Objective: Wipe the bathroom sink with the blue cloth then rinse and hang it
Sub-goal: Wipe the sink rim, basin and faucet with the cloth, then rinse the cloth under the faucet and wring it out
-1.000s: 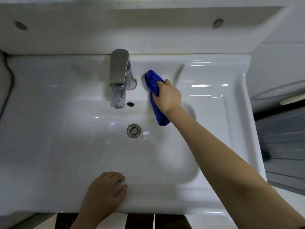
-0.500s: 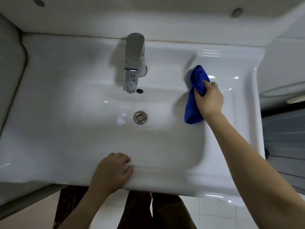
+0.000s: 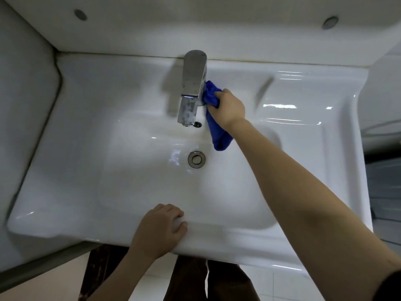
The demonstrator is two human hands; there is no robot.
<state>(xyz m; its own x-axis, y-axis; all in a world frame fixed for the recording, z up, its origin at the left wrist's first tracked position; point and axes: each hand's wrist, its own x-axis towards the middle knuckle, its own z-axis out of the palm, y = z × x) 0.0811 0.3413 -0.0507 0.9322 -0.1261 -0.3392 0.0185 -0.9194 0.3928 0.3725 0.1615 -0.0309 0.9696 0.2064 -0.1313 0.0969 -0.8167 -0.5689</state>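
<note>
Faucet (image 3: pixel 193 83) at back ledge; basin (image 3: pixel 141 181) open.

I have a single head-worn view, aimed steeply down and forward, close above the white sink (image 3: pixel 91 148); its faucet (image 3: pixel 193 83) lies toward the frame's top.

You have two hands at work: one left hand (image 3: pixel 160 229), one right hand (image 3: pixel 230 107). Count one sink (image 3: pixel 86 127), one tap (image 3: pixel 193 83), one blue cloth (image 3: pixel 219 135), one drain (image 3: pixel 196 159), one overflow hole (image 3: pixel 197 124), and two round discs (image 3: pixel 80 14) beyond your right hand.
</note>
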